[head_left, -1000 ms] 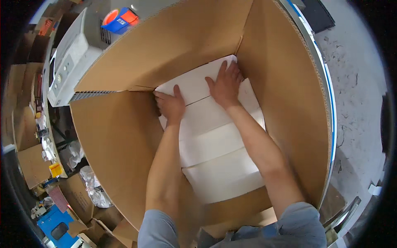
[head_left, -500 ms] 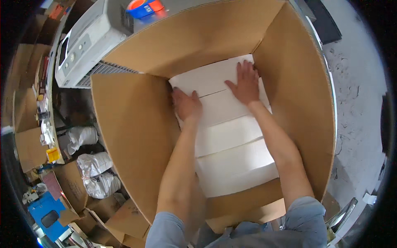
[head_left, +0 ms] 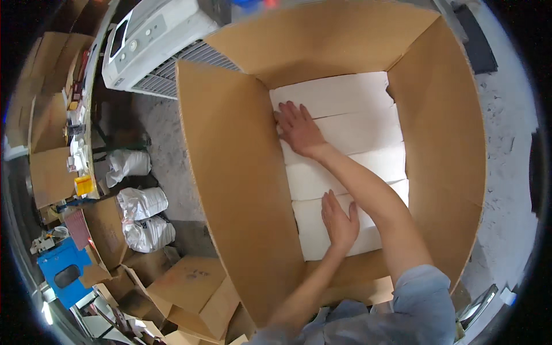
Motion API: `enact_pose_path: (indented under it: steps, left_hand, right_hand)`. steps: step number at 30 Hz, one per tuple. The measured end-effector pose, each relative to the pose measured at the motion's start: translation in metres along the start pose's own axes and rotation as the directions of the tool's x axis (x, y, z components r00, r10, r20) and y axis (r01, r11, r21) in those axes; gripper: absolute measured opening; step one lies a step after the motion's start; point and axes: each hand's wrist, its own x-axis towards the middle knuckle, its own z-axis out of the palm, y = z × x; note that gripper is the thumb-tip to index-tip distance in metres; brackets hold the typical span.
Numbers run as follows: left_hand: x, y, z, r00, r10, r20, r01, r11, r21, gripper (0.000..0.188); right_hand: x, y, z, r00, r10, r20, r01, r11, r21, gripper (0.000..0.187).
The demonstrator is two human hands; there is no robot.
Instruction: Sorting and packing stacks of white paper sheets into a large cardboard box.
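In front of me stands a big open cardboard box [head_left: 241, 172]. A row of white, flat-topped packs [head_left: 345, 135] lies across its inside, side by side with thin seams between them. My right hand [head_left: 300, 131] reaches over to the left wall and rests on the packs near the far end, fingers stretched out. Closer to me, my left hand [head_left: 340, 224] lies on the near packs with its fingers extended and the thumb apart. Neither hand grips anything. My right forearm covers part of the packs' middle.
Beyond the box's far left corner is a white machine [head_left: 164, 46] with a control panel and a wire grille. White bags [head_left: 144, 210] and opened cartons [head_left: 190, 293] lie on the floor at left. A blue case [head_left: 63, 270] sits at the lower left.
My right hand has swept from the far right to the left side of the packs. My left hand has drawn back toward me. The whole view has shifted, with the box further right.
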Motion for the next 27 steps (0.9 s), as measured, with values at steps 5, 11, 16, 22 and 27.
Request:
enact_pose_path:
  steps: [5,11,16,22,27]
  left_hand:
    - [-0.03,0.003,-0.003,1.0,0.014,-0.004,-0.014,0.998,-0.068,0.069]
    - [-0.046,-0.003,-0.008,0.998,0.039,0.041,-0.038,0.999,-0.039,0.07]
    - [-0.075,0.002,-0.012,0.993,0.046,0.108,-0.028,0.986,-0.167,0.067]
    - [-0.126,-0.007,-0.032,0.951,0.061,0.303,0.002,0.979,-0.204,0.064]
    - [-0.152,-0.03,-0.05,0.927,0.097,0.362,-0.008,0.971,-0.241,0.063]
  right_hand:
    - [0.0,0.009,-0.001,0.989,-0.067,-0.13,0.067,0.998,-0.001,0.057]
    - [-0.011,0.023,-0.003,0.975,-0.218,-0.044,0.22,0.975,0.043,0.064]
    - [-0.065,0.166,-0.046,0.913,0.249,-0.323,-0.315,0.933,-0.174,0.076]
    - [-0.101,0.192,-0.054,0.88,0.441,-0.176,-0.47,0.861,-0.194,0.087]
    - [-0.091,0.152,-0.048,0.82,0.528,-0.219,-0.567,0.802,-0.187,0.092]
